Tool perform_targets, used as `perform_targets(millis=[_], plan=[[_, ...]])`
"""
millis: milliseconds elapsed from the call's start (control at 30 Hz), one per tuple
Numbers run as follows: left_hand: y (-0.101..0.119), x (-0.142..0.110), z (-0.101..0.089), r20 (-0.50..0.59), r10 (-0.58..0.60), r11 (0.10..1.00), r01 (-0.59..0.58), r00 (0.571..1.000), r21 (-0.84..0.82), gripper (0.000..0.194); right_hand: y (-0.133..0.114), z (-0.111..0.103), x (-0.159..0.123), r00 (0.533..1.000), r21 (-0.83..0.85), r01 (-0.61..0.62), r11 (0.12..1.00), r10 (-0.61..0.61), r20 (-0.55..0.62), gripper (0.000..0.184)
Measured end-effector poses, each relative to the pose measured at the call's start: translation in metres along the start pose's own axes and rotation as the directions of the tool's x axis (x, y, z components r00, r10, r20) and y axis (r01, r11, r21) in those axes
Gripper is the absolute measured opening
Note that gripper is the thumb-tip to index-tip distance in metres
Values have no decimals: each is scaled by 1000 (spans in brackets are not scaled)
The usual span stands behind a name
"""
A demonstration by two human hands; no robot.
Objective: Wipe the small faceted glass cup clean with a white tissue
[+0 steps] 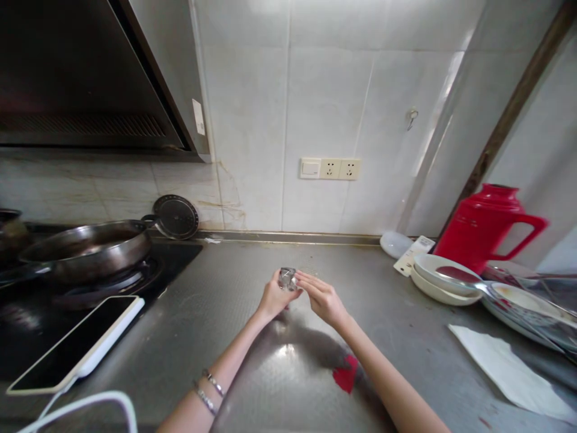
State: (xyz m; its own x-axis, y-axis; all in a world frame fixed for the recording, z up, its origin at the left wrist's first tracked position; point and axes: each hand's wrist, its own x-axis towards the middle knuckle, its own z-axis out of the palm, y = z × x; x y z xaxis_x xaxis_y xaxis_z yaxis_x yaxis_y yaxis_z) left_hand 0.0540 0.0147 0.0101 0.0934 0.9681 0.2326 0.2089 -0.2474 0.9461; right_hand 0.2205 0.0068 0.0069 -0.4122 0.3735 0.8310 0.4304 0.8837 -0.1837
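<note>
My left hand (273,296) is closed round a small clear, shiny object (287,278), perhaps a little glass or jar, held just above the steel counter (252,361). My right hand (322,296) meets it from the right, fingers stretched toward the object and touching its side. Both forearms reach in from the bottom edge; the left wrist wears two bracelets (210,390).
A phone (76,344) on a white cable lies at the left by the dark stove with a wok (85,246). Stacked plates (444,278), a red thermos jug (489,225) and a paper napkin (509,370) sit at the right. A red scrap (346,376) lies under my right forearm.
</note>
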Motion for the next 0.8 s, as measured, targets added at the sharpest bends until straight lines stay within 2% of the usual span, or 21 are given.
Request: perform_targets(millis=[67,133,200,267,400,467,600,700,800], plan=[[1,-1,1,20,-11,1000,12,1000,-27,51,3,3,-1,982,72,-175,982,179,-63,36],[1,-2,1,59,1,999,2,998,-53,52,3,6,0,918,167,-363,917,383,-104,27],[1,-3,1,82,27,998,-22,996,-59,52,2,7,3,840,284,-492,823,534,-94,24],[-1,-3,1,83,40,998,-36,996,-54,51,1,6,6,790,414,-551,724,613,-20,28],[-3,-2,0,98,39,997,-32,994,-75,57,-2,5,10,750,602,-605,521,628,211,38],[-4,-2,1,98,13,996,-4,995,-87,71,-3,6,10,745,617,-620,484,610,270,42],[-11,-2,4,78,-50,995,56,996,-83,108,-7,11,8,739,619,-630,470,608,291,53],[-16,-2,6,105,-23,996,32,994,-85,116,-7,14,8,733,643,-617,454,629,259,56],[-19,-1,5,155,60,994,-44,986,-100,119,-7,13,9,714,660,-615,432,660,233,57]])
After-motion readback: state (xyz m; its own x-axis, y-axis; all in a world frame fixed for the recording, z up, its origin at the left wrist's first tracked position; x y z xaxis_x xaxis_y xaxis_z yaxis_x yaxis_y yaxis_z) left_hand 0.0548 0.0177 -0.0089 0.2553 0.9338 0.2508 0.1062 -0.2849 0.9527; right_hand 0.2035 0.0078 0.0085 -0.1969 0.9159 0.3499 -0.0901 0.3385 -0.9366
